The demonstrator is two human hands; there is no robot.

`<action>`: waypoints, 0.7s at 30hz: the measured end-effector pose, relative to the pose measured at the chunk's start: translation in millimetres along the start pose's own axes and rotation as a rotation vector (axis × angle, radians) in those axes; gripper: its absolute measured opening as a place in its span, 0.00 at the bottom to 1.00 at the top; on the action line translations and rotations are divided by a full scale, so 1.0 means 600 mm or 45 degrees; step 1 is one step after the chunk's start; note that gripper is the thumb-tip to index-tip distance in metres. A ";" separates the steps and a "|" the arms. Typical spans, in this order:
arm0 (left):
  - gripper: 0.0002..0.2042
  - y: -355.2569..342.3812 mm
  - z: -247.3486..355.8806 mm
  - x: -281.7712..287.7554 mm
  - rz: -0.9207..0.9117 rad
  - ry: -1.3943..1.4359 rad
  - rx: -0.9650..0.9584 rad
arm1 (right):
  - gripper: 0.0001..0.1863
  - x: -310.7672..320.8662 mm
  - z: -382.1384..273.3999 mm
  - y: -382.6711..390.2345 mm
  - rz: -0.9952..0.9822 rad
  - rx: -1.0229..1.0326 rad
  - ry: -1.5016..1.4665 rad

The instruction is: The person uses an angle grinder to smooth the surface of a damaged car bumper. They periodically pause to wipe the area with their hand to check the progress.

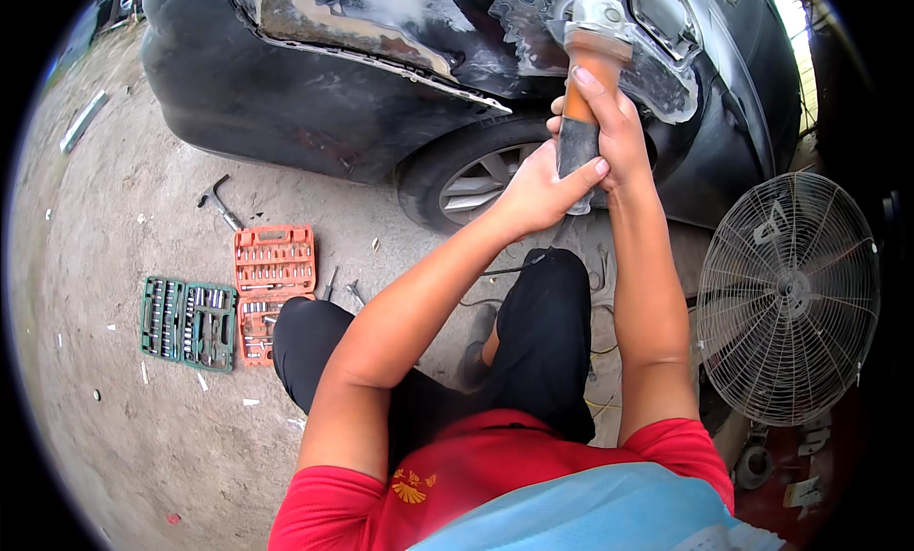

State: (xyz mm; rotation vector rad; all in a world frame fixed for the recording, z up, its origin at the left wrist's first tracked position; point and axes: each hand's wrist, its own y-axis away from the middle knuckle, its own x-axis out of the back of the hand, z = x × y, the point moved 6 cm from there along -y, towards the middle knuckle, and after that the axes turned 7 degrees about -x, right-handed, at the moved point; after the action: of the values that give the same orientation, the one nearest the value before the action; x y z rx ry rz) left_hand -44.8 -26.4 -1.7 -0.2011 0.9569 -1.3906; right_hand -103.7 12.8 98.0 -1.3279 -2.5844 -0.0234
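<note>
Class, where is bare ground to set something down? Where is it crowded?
Mostly bare: the ground between the metal strip and the hammer; also below the green case, beside the left sleeve. Crowded: around the orange case, beside the left knee, and at the grinder, wrapped by the left hand and right hand.

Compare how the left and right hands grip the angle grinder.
The left hand holds the angle grinder's black rear handle; the right hand sits higher, nearer the head. The right hand's thumb points up along the orange body, while the left hand's thumb points rightward across the handle. Both hands are bare and wrap around the same tool.
</note>
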 end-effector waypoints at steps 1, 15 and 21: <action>0.23 0.003 -0.004 -0.002 0.013 0.009 -0.011 | 0.31 -0.002 -0.001 0.000 -0.026 0.001 0.036; 0.19 0.009 -0.002 0.004 0.041 -0.010 -0.127 | 0.30 -0.020 -0.006 0.000 -0.071 0.005 0.115; 0.19 0.006 -0.009 0.005 -0.007 0.044 -0.022 | 0.30 -0.010 -0.003 0.006 0.029 0.006 0.023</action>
State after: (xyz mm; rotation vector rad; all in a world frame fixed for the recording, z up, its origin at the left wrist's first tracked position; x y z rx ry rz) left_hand -45.9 -26.0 -8.5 -0.1936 0.9979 -1.3952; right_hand -96.7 9.9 98.1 -1.3489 -2.5527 -0.0251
